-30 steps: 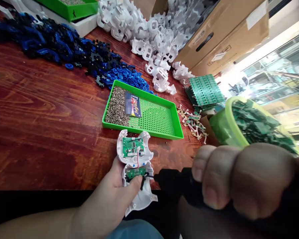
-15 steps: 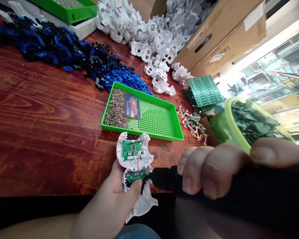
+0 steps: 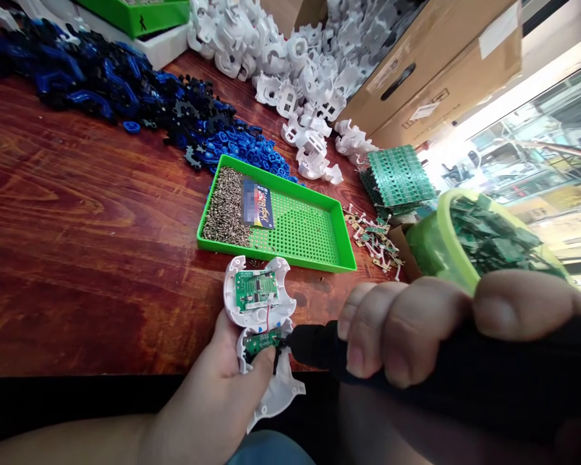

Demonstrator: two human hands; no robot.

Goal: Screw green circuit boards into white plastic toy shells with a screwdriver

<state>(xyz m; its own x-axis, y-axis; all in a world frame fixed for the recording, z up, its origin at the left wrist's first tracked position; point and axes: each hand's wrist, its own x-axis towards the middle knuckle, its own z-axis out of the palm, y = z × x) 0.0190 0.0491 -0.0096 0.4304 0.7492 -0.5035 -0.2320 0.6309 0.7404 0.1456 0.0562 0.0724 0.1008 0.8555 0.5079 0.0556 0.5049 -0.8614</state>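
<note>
My left hand (image 3: pixel 223 387) grips a white plastic shell (image 3: pixel 275 394), its thumb pressed near a small green circuit board (image 3: pixel 260 342) inside. A larger circuit board (image 3: pixel 256 289) sits in the shell's upper part, and a red wire runs between the two boards. My right hand (image 3: pixel 407 326) is wrapped round a black electric screwdriver (image 3: pixel 314 345), held almost level. Its tip meets the right end of the small board; the exact contact point is too dark to make out. Just beyond the shell lies a green tray (image 3: pixel 314 258) with small screws (image 3: pixel 225 210) heaped at its left end.
Blue and black plastic parts (image 3: pixel 126 90) are piled at the left back. White shells (image 3: pixel 310 77) spill beside a cardboard box (image 3: pixel 416 77). To the right are stacked green boards (image 3: pixel 399 177), small wired boards (image 3: pixel 375 239) and a light-green basket (image 3: pixel 440 226) of boards.
The shell and both hands have shifted very slightly left in view. My grips and the screwdriver's place at the small board look the same.
</note>
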